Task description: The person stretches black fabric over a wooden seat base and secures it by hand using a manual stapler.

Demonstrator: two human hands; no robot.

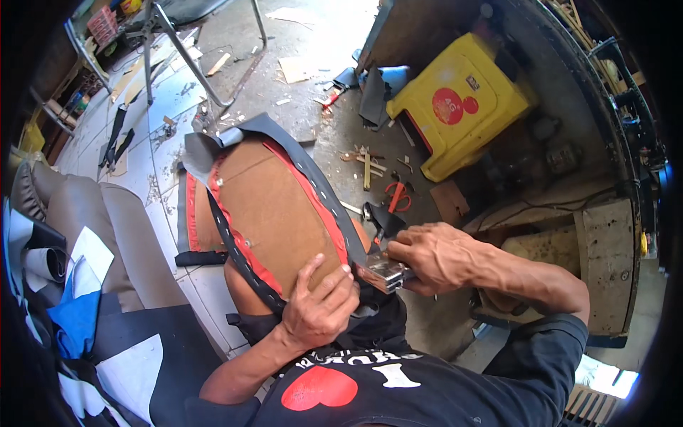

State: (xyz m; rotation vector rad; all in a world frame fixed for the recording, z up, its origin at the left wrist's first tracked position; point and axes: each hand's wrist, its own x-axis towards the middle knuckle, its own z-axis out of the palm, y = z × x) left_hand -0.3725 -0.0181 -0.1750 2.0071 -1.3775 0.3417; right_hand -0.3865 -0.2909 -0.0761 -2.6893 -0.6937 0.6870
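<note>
Across my lap lies a brown seat board (274, 199), underside up. Dark grey covering material (329, 188) with a red inner strip (311, 191) is folded over its rim, and a row of staples shows along it. My left hand (320, 302) rests on the near end of the board, fingers spread and fingertips pressing on the board and the red strip. In my right hand (437, 257) is a metal staple gun (384, 273), its nose against the board's right edge near my left fingertips. Part of its handle is hidden by my fingers.
Orange-handled scissors (400, 197) and scraps lie on the floor ahead. A tipped yellow plastic stool (462, 99) leans by a wooden bench (608, 263) on the right. Brown cushions (85, 228) and fabric pieces (75, 317) are at left. A metal frame (188, 60) stands farther off.
</note>
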